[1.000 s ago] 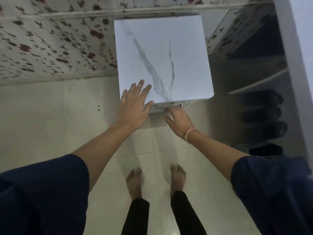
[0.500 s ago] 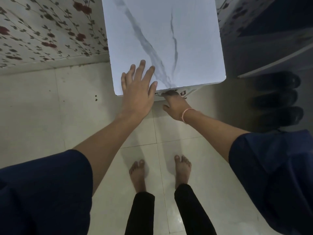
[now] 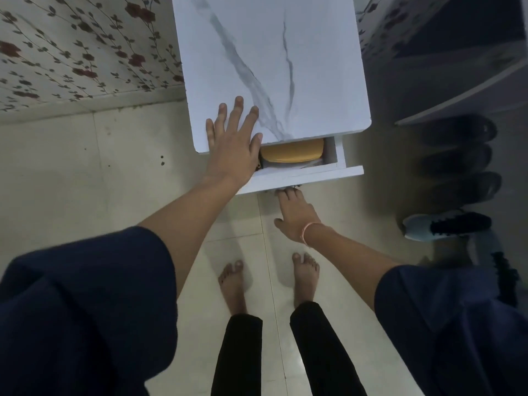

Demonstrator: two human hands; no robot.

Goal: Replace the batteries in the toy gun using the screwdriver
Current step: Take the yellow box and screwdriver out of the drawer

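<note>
A white cabinet with a marble-patterned top stands in front of me. Its top drawer is pulled partly out. Inside the gap lies a yellow-orange pouch over something pale. My left hand lies flat, fingers spread, on the near left corner of the top. My right hand reaches under the drawer front, and its fingertips are hooked out of sight beneath the lower edge. No toy gun, screwdriver or batteries are in view.
Floral wallpaper covers the wall on the left. A shelf unit stands right of the cabinet, with several dark shoes and a light blue sneaker on the floor. My bare feet are on pale tiles.
The drawer was closed and has slid out toward me under my right hand's pull, showing the yellow pouch. My left hand has stayed flat on the top.
</note>
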